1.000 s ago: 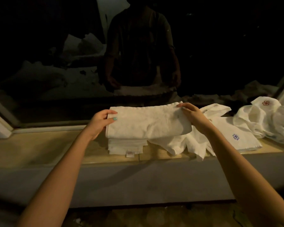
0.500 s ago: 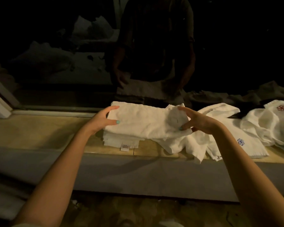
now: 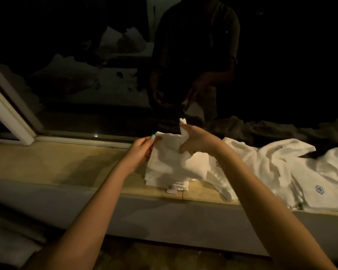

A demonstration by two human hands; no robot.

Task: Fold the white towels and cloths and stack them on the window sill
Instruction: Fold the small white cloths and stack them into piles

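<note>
A white towel [image 3: 170, 158] hangs partly folded over a low stack of folded white cloths [image 3: 164, 180] on the tan window sill [image 3: 66, 162]. My left hand [image 3: 142, 151] pinches the towel's upper left corner. My right hand [image 3: 195, 141] grips its right end and lifts it up and leftward, so a corner pokes above my fingers. A small label juts from the stack's front edge.
Loose, unfolded white cloths [image 3: 271, 168] with blue flower logos spread along the sill to the right. The dark window glass [image 3: 105, 75] behind reflects a person and a bed. A white window frame [image 3: 6, 108] slants at the left.
My right hand has carried the towel's right end up and toward the left, folding it inward. The view has shifted so the stack sits nearer the centre.
</note>
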